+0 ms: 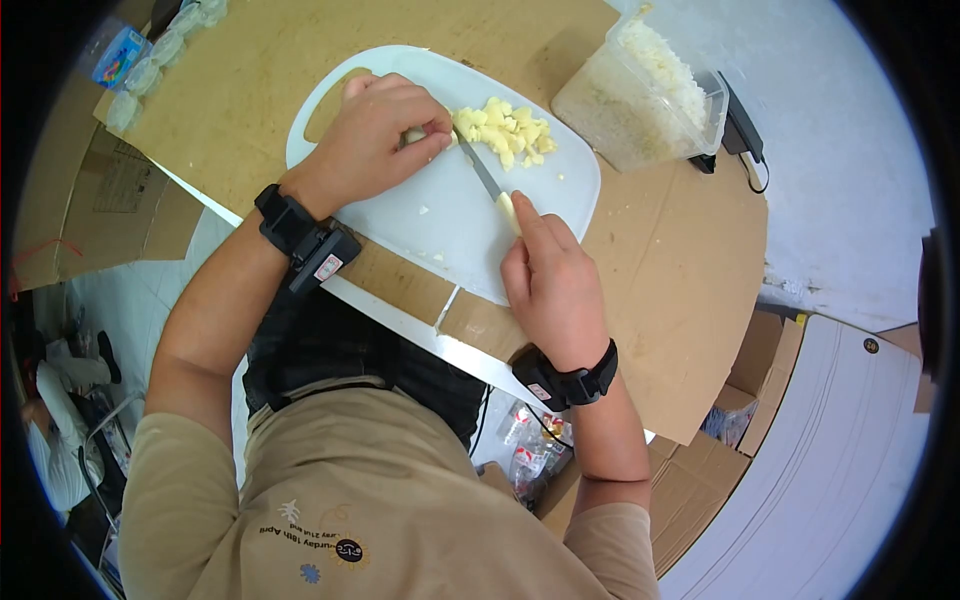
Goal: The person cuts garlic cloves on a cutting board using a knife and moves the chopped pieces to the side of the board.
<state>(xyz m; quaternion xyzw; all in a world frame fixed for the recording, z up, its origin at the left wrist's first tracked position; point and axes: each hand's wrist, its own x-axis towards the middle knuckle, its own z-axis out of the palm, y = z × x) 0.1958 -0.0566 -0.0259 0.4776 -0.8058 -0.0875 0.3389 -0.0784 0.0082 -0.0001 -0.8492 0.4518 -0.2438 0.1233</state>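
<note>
A white cutting board (pixel 450 220) lies on the cardboard-covered table. My right hand (pixel 555 285) is closed around the pale handle of a small knife (pixel 480 170), index finger along its top. The blade points up and left, its tip close to my left hand (pixel 385 135). That hand rests on the board's upper left with its fingers curled on a pale yellow piece (pixel 415 134), mostly hidden under them. Chopped pale yellow pieces (pixel 505 130) lie in a pile just right of the blade tip. A few tiny bits are scattered lower on the board.
A clear plastic container (pixel 625 115) of white shreds or grains stands at the upper right, beside a black device (pixel 740 120) with a cable. Small clear cups (pixel 143 77) and a blue-labelled container (pixel 120 55) are at the upper left. A seated person (pixel 65 430) is at far left.
</note>
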